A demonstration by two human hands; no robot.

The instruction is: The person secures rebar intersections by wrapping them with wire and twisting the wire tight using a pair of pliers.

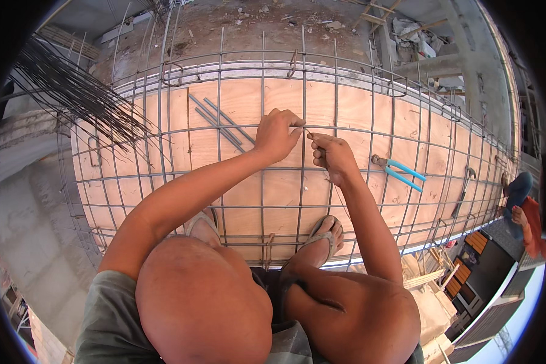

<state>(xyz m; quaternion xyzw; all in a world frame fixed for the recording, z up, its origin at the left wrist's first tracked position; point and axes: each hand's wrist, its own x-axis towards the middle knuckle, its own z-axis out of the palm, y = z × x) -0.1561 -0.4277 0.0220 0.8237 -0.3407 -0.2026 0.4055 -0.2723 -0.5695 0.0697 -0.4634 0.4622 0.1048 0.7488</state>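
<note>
My left hand (pixel 280 136) is at a crossing of the steel rebar mesh (pixel 303 186), its thumb and forefinger on either side of a bar. Whether those fingertips pinch anything is too small to tell. Just right of the crossing, my right hand (pixel 333 154) grips a thin tie wire (pixel 341 195), one end reaching up to the joint and the rest trailing down beside my forearm. Blue-handled end-cutting nippers (pixel 402 174) lie to the right of that hand. Left of my left hand, several short rebar pieces (pixel 220 120) rest on the plywood deck (pixel 241 186).
A bundle of tie wires (pixel 86 95) spreads over the mesh at left. A claw hammer (pixel 463 193) lies at right, near another person (pixel 523 214). My sandalled feet (pixel 325 236) stand among the bars. Upright bar ends (pixel 221 41) project along the far edge.
</note>
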